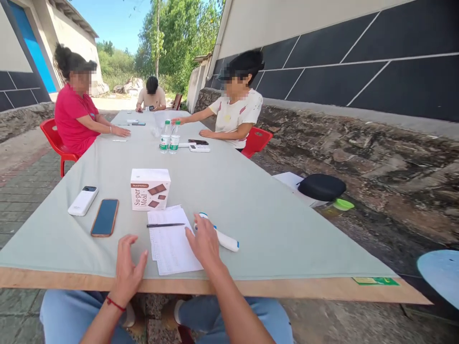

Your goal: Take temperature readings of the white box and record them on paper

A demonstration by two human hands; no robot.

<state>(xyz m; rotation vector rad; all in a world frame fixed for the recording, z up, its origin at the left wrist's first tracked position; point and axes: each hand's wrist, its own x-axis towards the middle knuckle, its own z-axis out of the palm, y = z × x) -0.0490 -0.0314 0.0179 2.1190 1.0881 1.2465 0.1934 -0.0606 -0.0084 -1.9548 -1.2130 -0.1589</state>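
My left hand [129, 268] hovers at the table's near edge with thumb and fingers apart, holding nothing. My right hand [207, 240] is open over a white handheld device with blue ends [227, 240] and covers part of it; whether the fingers touch it I cannot tell. Between my hands lie sheets of white paper [174, 255] with faint writing. A dark pen [165, 225] rests across their upper part. Just behind the papers stands a white and brown "Super Meal" box [149, 190]. A phone in an orange-brown case [104, 218] lies flat beyond my left hand.
A white power bank [83, 200] lies left of the phone on the grey-green tablecloth [251, 205]. Farther along stand two water bottles [169, 137]. Several people sit around the table; one on the right [236, 110] reaches toward the bottles. A black case [322, 186] sits beyond the right edge.
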